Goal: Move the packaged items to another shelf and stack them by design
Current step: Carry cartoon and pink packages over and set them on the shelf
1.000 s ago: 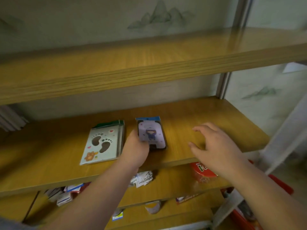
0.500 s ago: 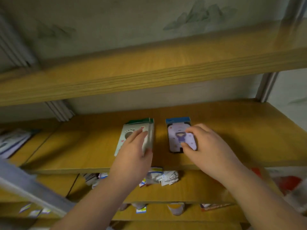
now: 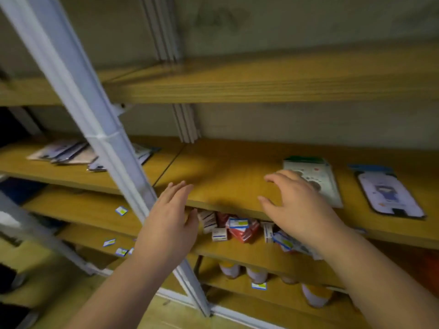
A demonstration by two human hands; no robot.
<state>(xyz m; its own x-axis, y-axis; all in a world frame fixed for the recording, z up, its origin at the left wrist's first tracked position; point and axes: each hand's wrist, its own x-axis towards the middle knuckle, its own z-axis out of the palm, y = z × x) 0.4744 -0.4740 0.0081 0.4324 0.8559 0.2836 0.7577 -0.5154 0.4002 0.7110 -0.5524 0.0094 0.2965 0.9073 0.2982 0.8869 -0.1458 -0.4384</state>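
Both your left hand (image 3: pixel 169 224) and right hand (image 3: pixel 294 205) are open and empty; left of the white post (image 3: pixel 102 136), the flat packets (image 3: pixel 64 153) look light and slippery, so pinch their edges

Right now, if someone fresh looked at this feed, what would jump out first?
Two bare hands, the left hand and right hand, both open and empty at the shelf edge. Right of them lie two packs apart: a footprint-design pack and a purple character pack. A loose pile of flat packs sits far left, behind a slanted white post.
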